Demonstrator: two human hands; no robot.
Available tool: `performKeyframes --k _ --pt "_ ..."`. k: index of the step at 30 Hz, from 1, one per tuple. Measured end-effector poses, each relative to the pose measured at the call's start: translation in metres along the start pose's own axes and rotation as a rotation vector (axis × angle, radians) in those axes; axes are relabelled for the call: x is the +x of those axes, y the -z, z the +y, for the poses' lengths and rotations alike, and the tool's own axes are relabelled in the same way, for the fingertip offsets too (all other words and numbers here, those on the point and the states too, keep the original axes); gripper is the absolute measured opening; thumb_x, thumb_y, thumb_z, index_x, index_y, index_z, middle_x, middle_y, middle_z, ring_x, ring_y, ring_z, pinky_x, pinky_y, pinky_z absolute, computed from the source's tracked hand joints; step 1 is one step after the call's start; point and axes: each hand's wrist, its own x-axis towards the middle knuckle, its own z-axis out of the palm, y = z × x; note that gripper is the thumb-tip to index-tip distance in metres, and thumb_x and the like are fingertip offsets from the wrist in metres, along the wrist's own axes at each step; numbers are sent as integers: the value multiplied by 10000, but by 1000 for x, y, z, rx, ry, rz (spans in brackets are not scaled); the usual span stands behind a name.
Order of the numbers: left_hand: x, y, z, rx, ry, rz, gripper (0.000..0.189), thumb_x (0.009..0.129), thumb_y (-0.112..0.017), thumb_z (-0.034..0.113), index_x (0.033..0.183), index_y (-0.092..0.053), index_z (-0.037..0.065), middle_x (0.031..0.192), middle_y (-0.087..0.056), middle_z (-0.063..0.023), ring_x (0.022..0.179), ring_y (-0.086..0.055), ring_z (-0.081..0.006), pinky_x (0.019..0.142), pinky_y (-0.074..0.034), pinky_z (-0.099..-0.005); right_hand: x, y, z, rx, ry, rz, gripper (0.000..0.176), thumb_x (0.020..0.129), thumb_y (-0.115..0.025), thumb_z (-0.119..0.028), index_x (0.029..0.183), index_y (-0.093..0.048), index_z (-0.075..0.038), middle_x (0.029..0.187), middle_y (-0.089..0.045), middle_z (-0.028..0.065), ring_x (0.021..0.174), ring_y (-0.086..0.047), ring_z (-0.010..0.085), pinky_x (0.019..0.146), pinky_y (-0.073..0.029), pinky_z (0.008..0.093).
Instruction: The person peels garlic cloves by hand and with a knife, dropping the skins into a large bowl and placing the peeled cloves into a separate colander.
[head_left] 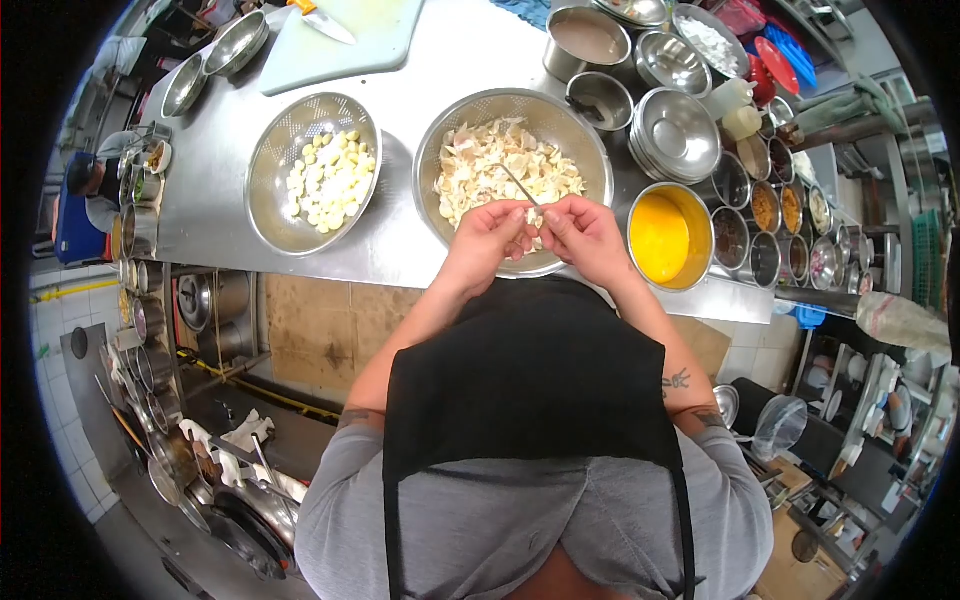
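Observation:
Both my hands meet over the near rim of a large metal bowl [602, 160] full of unpeeled garlic and loose skins [490, 160]. My left hand [492, 240] is closed, its fingertips pinching a small pale garlic clove [533, 216]. A small knife [517, 183] sticks out up and to the left from between the hands. Its handle end runs into my right hand [585, 238], whose fingers are closed round it and touch the clove too. To the left, a perforated metal colander [270, 205] holds peeled garlic cloves [330, 180].
Just right of my hands stands a metal pot [704, 270] of yellow liquid. Stacked steel bowls [678, 135] and several ingredient tins [765, 258] crowd the right side. A cutting board [385, 50] with an orange-handled knife [328, 24] lies at the back left. Another person [98, 205] is at far left.

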Motion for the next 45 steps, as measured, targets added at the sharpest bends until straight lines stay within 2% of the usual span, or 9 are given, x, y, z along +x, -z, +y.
performKeyframes --k 7,10,16,19,25,31,36,39,45 --pt "-4 6 6 29 -17 -156 238 890 -652 44 1122 -612 10 963 -673 -47 771 -595 -80 628 -453 -230 -2 11 -5 -27 -71 -178 168 988 -542 -182 943 -602 -31 702 -605 -1 549 -467 25 493 -346 174" --pt "-2 12 -1 29 -32 -197 296 868 -663 9 1156 -595 18 991 -676 -62 759 -590 -82 620 -448 -227 -1 8 -5 -54 -18 42 176 992 -533 -177 996 -612 -20 705 -607 1 554 -468 30 501 -356 179" --pt "-4 5 3 -39 -34 -123 342 860 -657 -16 1187 -567 32 1044 -681 -111 763 -608 -101 622 -469 -218 -5 1 -11 -63 -72 82 389 999 -510 -155 1367 -487 -30 698 -555 -27 607 -460 30 554 -384 184" --pt "-2 4 2 -75 -103 -51 325 850 -667 -25 1155 -572 34 1023 -679 -96 811 -632 -113 645 -494 -221 -9 1 -6 -131 -23 10 455 996 -514 -148 1431 -415 -57 695 -527 -42 623 -450 26 572 -389 186" --pt "-3 -2 3 -122 -215 10 306 818 -693 -60 1090 -579 20 950 -674 -78 851 -656 -130 668 -520 -242 -16 -6 -10 -340 21 -66 394 977 -550 -141 1366 -518 -86 707 -527 -52 646 -456 22 582 -392 190" --pt "-3 -4 3 -94 -262 9 272 819 -674 -85 1045 -567 24 916 -654 -69 807 -643 -123 666 -530 -243 -14 -6 -2 -333 124 -23 342 966 -572 -142 1303 -586 -87 713 -534 -55 640 -445 22 582 -393 189" --pt "-4 -7 6 -98 -288 20 240 830 -656 -93 988 -549 52 894 -632 -43 769 -628 -109 664 -542 -248 -18 -10 -11 -339 74 -34 341 962 -576 -129 1300 -590 -91 692 -519 -61 635 -440 20 578 -390 189" --pt "-4 -6 3 -151 -313 7 258 816 -663 -106 1022 -568 17 940 -666 -94 833 -649 -133 685 -536 -249 -18 -9 -6 -347 104 -31 338 962 -573 -123 1298 -591 -92 688 -516 -60 634 -439 24 578 -391 191" --pt "-5 -3 2 -123 -282 -31 266 845 -644 -83 1066 -558 38 987 -654 -74 873 -644 -133 704 -544 -250 -16 -8 -4 -395 183 26 289 965 -566 -116 1242 -630 -64 687 -524 -48 636 -445 39 586 -404 205"
